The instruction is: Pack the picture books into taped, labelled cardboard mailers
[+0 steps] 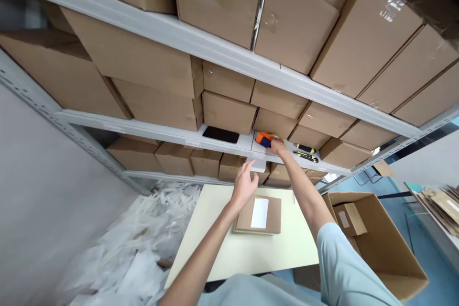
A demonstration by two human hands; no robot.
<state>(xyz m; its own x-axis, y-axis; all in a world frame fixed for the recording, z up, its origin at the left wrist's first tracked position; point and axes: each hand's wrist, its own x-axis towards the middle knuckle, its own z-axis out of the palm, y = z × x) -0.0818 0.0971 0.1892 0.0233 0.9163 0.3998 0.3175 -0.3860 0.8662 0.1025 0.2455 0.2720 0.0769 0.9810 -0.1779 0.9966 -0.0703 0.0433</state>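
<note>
My right hand [277, 145] reaches to the middle shelf, its fingers closed on an orange and dark blue tape dispenser [264, 139]. The hand hides part of the dispenser. Beside it on the shelf lie two yellow and black utility knives [305, 152]. My left hand [245, 181] is open above the table's far side, its fingers apart and holding nothing. Just below that hand, a closed cardboard box [274, 215] with a white label [259, 213] on top rests on the pale table [222, 258].
A black phone-like slab [221, 134] lies on the shelf [168, 133]. Stacked cartons [229, 112] fill the rack. Crumpled white paper and liners [132, 248] heap up at left. A large open carton [387, 244] at right holds a smaller labelled box [353, 217].
</note>
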